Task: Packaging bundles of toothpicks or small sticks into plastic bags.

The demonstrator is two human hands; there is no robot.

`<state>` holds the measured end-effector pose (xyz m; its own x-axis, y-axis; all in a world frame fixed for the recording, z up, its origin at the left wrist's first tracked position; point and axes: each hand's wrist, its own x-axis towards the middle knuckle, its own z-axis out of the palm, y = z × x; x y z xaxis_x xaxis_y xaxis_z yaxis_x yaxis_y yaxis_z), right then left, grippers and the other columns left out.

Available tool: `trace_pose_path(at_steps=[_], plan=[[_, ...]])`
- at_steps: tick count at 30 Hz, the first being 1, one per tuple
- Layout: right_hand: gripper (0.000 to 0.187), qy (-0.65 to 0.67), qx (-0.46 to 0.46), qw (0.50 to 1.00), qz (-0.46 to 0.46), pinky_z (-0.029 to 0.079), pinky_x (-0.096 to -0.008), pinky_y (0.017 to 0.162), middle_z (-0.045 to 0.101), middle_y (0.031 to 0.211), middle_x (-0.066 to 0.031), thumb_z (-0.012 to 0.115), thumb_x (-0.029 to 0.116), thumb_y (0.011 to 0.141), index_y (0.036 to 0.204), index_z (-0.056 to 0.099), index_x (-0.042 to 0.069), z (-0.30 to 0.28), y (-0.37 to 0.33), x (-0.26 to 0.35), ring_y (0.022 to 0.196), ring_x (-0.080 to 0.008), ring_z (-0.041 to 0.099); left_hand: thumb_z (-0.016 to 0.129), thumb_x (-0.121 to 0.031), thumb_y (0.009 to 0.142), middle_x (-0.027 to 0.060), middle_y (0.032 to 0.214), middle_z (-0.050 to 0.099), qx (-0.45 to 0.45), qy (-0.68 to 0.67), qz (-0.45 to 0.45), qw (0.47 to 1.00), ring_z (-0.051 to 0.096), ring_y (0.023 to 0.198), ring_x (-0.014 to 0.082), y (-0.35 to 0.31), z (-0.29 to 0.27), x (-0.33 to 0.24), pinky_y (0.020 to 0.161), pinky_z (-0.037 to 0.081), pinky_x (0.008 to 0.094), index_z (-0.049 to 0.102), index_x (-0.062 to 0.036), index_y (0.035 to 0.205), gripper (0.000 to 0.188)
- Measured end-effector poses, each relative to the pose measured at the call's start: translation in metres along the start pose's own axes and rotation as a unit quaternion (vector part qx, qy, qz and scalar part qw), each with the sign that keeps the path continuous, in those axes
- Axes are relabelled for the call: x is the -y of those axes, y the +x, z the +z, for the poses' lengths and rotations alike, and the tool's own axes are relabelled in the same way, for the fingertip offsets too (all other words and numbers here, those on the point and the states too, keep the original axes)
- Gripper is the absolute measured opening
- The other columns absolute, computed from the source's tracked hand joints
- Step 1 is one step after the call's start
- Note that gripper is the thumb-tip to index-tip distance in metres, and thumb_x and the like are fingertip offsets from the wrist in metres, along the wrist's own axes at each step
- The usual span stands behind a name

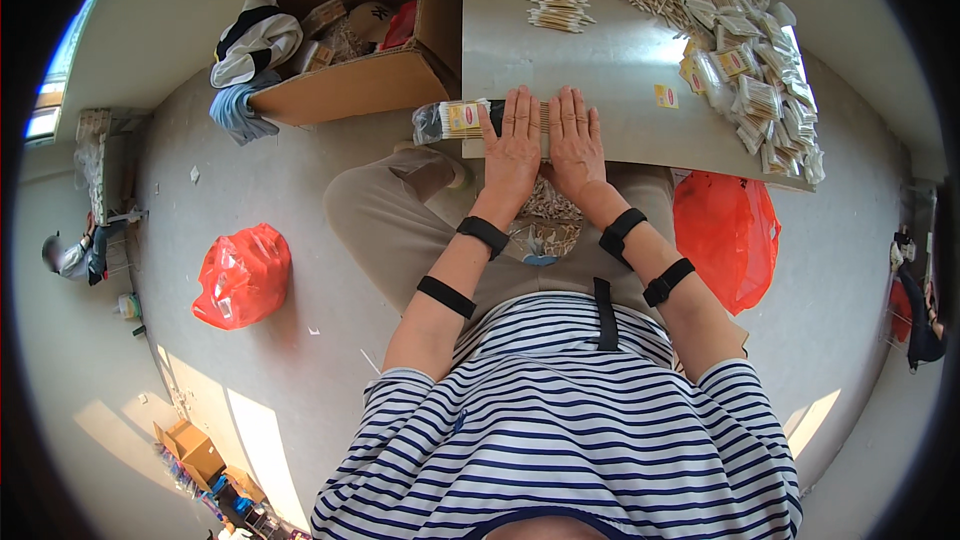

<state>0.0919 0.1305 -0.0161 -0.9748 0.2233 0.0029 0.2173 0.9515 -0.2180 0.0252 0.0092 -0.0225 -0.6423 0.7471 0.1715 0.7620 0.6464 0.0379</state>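
A labelled packet of cotton swabs is seen at upper center, partly covered by the left hand; swab sticks are exposed beside the right hand. Both hands' fingers are laid straight, unclenched. Filled packets are heaped upper right.

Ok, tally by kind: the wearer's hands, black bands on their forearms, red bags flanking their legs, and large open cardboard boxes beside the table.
Wearer's hands: 2
Black forearm bands: 4
Red bags: 2
Open cardboard box: 1
Total: 9
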Motion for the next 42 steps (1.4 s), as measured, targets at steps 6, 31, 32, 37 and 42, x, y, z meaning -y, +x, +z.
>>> trace_pose_path(at_steps=[6,31,32,37,42], plan=[[0.102,-0.009,-0.01,1.0,0.007,0.014,-0.0555,0.126,0.015,0.167,-0.0234,0.078,0.026,0.079,0.158,0.021,-0.003,0.006,0.002,0.004,0.157,-0.0389,0.011,0.051,-0.01,0.093,0.0148,0.167,0.024,-0.007,-0.01,-0.018,1.0,0.02,0.156,0.0289,-0.002,0.001,-0.004,0.121,0.006,0.0683,0.032,-0.0011,0.156,0.066],[0.128,-0.041,0.043,0.995,0.076,0.009,-0.0584,0.125,0.009,0.169,-0.0209,0.091,0.035,0.065,0.16,0.014,-0.003,-0.015,0.005,-0.008,0.158,-0.0356,0.006,0.05,-0.006,0.092,0.012,0.168,0.021,0.01,0.007,-0.019,1.0,0.02,0.156,0.0271,-0.003,0.0,-0.01,0.121,0.008,0.0683,0.027,-0.0029,0.159,0.07],[0.128,-0.041,0.044,0.995,0.078,0.009,-0.0584,0.125,0.009,0.169,-0.0209,0.091,0.035,0.065,0.16,0.014,-0.003,-0.015,0.004,-0.01,0.158,-0.0356,0.006,0.05,-0.006,0.092,0.0117,0.168,0.02,0.01,0.009,-0.02,1.0,0.02,0.156,0.0266,-0.003,0.001,-0.01,0.121,0.008,0.068,0.027,-0.0031,0.159,0.07],[0.128,-0.025,0.045,0.997,0.066,0.009,-0.0579,0.126,0.009,0.169,-0.0206,0.091,0.035,0.065,0.159,0.014,-0.004,-0.018,0.004,-0.007,0.158,-0.035,0.006,0.05,-0.006,0.092,0.0107,0.168,0.02,0.009,0.002,-0.027,1.0,0.02,0.156,0.0257,-0.003,0.002,-0.011,0.121,0.007,0.0674,0.027,-0.0034,0.159,0.07],[0.127,0.011,0.045,0.998,0.049,0.01,-0.0569,0.126,0.009,0.169,-0.0203,0.09,0.034,0.065,0.16,0.014,-0.002,-0.027,0.006,-0.005,0.158,-0.0355,0.007,0.05,-0.007,0.092,0.0109,0.168,0.021,0.018,0.025,-0.024,0.999,0.02,0.156,0.0265,-0.006,0.0,-0.005,0.121,0.007,0.0675,0.027,-0.0033,0.159,0.07]])
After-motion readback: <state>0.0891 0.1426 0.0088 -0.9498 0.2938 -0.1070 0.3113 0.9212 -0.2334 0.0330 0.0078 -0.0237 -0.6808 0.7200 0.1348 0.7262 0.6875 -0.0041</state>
